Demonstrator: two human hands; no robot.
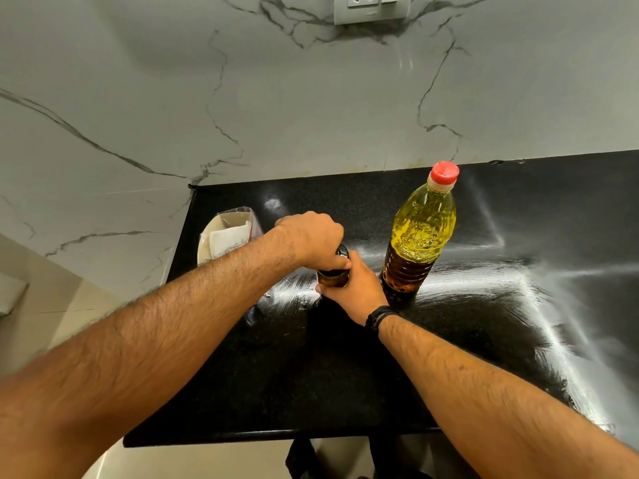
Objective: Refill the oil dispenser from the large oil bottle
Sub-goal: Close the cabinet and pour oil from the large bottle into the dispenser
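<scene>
The small oil dispenser (332, 277), a dark glass bottle with a black top, stands on the black countertop (311, 375). My left hand (313, 238) is closed over its top from above. My right hand (356, 288) wraps its body from the near right side. Most of the dispenser is hidden under the two hands. Just to the right stands the large oil bottle (420, 233), upright, clear plastic full of yellow oil, with its red cap (444, 172) on.
A clear plastic bag with white paper packets (228, 235) lies at the counter's back left, near the left edge. A marble wall rises behind, with a wall socket (371, 8) high up. The counter's front edge (276, 437) is close to me.
</scene>
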